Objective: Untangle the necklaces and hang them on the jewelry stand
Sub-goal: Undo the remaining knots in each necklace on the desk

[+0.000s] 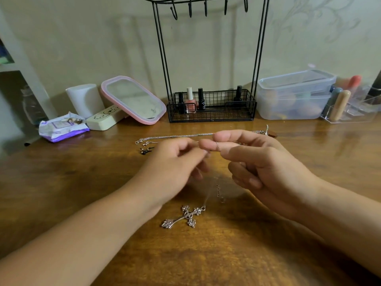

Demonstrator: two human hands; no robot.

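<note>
My left hand [175, 162] and my right hand [257, 159] meet above the middle of the wooden table [61, 193], each pinching a thin silver chain between fingertips. That chain drops down to an ornate silver cross pendant [183, 217] lying on the table near me. A second silver chain necklace [175, 136] lies stretched out flat behind my hands. The black wire jewelry stand [210, 58] rises at the back centre, its top hooks bare.
The stand's wire basket [212, 118] holds nail polish bottles. A pink-rimmed mirror [134, 99], a white roll, a wipes pack [61, 126] stand at back left. Clear plastic boxes [292, 93] sit back right. Small earrings [145, 148] lie left of my hands.
</note>
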